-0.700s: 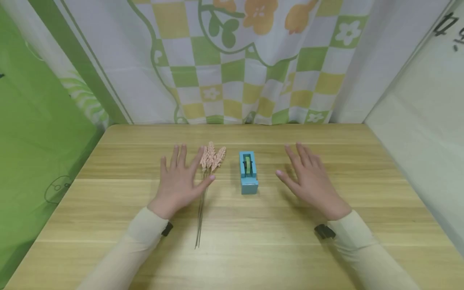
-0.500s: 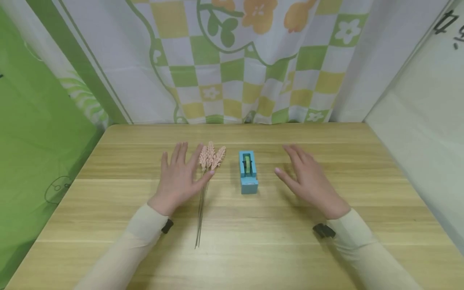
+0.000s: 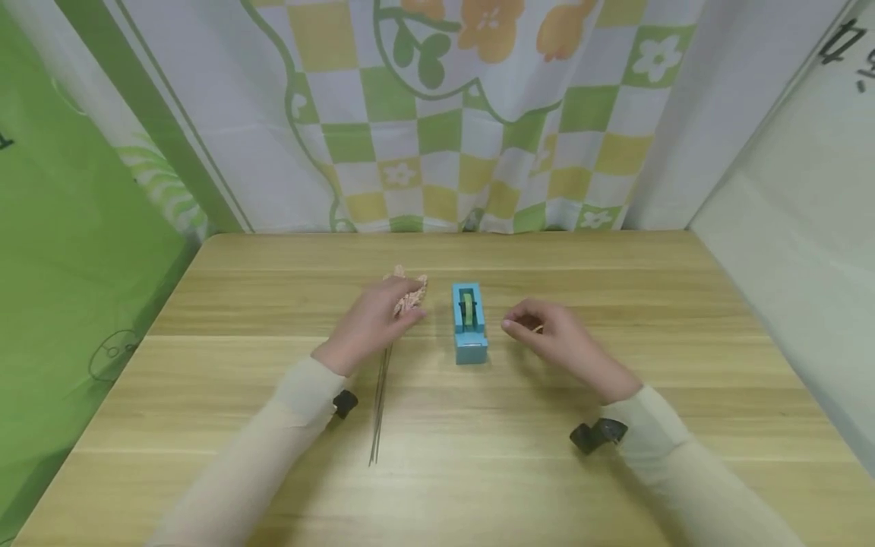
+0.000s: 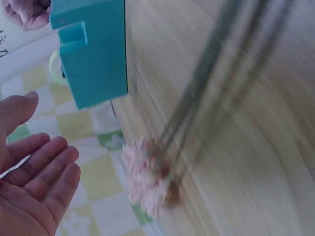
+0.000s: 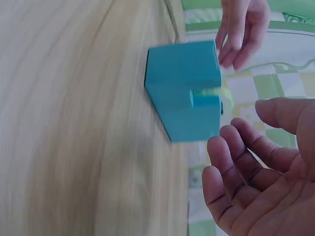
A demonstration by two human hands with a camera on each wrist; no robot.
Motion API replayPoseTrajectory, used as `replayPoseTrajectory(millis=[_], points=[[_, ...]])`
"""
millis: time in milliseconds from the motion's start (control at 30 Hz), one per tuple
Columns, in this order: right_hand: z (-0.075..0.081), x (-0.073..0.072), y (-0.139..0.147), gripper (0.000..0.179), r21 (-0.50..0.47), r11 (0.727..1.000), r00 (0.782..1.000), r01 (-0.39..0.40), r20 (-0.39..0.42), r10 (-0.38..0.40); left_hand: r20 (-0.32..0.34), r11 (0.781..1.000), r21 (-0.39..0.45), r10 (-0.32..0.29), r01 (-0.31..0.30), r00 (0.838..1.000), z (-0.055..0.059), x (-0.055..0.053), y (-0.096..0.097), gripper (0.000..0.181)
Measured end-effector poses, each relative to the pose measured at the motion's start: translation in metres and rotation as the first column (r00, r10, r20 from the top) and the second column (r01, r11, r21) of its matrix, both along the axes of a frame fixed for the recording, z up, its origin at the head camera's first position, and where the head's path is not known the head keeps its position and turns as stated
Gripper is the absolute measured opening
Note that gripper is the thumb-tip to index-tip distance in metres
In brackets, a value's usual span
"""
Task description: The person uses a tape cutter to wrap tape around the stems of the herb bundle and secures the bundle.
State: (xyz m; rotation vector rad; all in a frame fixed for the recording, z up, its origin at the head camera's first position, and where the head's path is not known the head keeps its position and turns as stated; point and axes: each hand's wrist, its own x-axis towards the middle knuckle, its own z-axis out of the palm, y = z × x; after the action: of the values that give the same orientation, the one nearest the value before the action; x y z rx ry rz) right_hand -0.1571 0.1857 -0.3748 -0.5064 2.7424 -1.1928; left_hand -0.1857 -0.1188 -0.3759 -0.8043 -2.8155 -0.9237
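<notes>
My left hand (image 3: 369, 319) is above the heads of several pink artificial flowers (image 3: 409, 301), partly covering them in the head view. Their thin stems (image 3: 380, 403) lie on the table pointing toward me. In the left wrist view the fingers of this hand (image 4: 37, 179) are loosely bent and hold nothing, apart from the flower heads (image 4: 147, 177). A blue tape dispenser (image 3: 470, 350) with a pale green tape roll (image 3: 468, 308) stands between the hands. To its right is my right hand (image 3: 563, 342), its relaxed fingers curved toward the dispenser (image 5: 182, 93) without touching it.
Beneath everything is a wooden table (image 3: 519, 471). Behind its far edge hangs a checkered curtain (image 3: 444, 137); a green cloth (image 3: 82, 251) borders the left side and a white one (image 3: 786, 213) the right. Each wrist wears a black device (image 3: 345, 403).
The left hand has moved right, over the flower heads, and its spread fingers have drawn in. My right hand has shifted left, nearer the dispenser, fingers bending. Flowers and dispenser stay put.
</notes>
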Motion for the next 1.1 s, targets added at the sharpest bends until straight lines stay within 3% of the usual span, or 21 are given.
replayPoseTrajectory(millis=[267, 600, 933, 1100], points=[[-0.008, -0.002, -0.017, 0.021, -0.052, 0.998, 0.998, -0.033, 0.057, 0.036, 0.126, 0.997, 0.021, -0.078, 0.075, 0.989, -0.009, -0.012, 0.035, 0.057], [-0.015, -0.001, -0.04, 0.019, -0.053, 0.997, 0.998, -0.054, 0.039, 0.056, 0.139, 0.992, -0.068, -0.097, 0.107, 0.986, -0.012, -0.014, 0.045, 0.069], [-0.019, 0.002, -0.047, 0.021, -0.122, 0.991, 0.986, 0.051, 0.163, -0.03, 0.174, 0.99, -0.083, -0.103, 0.118, 0.979, -0.016, -0.017, 0.046, 0.077], [-0.017, 0.002, -0.049, 0.021, -0.121, 0.987, 0.979, 0.106, 0.186, -0.082, 0.172, 0.992, -0.068, -0.095, 0.108, 0.981, -0.016, -0.017, 0.046, 0.076]])
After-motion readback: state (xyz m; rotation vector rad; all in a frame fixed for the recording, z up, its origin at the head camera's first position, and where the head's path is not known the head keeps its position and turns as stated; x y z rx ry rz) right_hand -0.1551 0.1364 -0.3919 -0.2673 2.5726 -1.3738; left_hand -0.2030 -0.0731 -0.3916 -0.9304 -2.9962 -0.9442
